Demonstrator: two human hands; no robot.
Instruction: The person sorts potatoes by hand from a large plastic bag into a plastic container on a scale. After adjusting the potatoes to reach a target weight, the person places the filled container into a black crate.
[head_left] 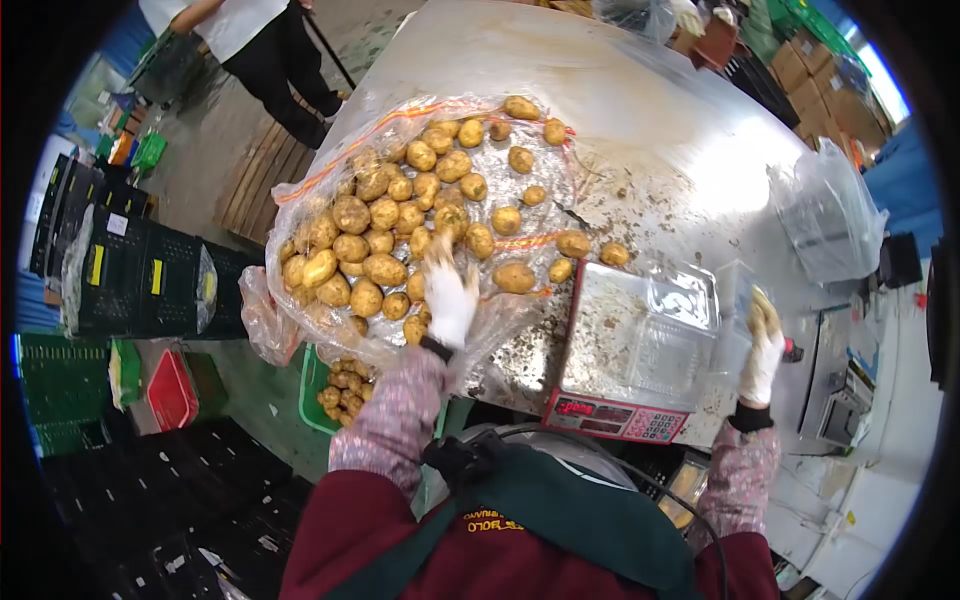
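My left hand (450,300), in a white glove with soiled fingertips, reaches onto a heap of potatoes (352,215); its fingers are blurred, and whether they grip a potato cannot be made out. The potatoes lie on an opened clear plastic bag (430,108) with red and yellow stripes. My right hand (762,350), also gloved, grips the side of a clear plastic container (735,320) standing at the right of the scale. On the red-framed scale (630,370) is a clear plastic tray (675,300); the display glows red.
Soil crumbs lie on the metal table (610,110). A green crate (315,395) of potatoes stands below its left edge. Clear plastic bags (825,215) sit at the right. Black crates (150,275) are stacked left. Another person (270,50) stands beyond the table, near a pallet (265,175).
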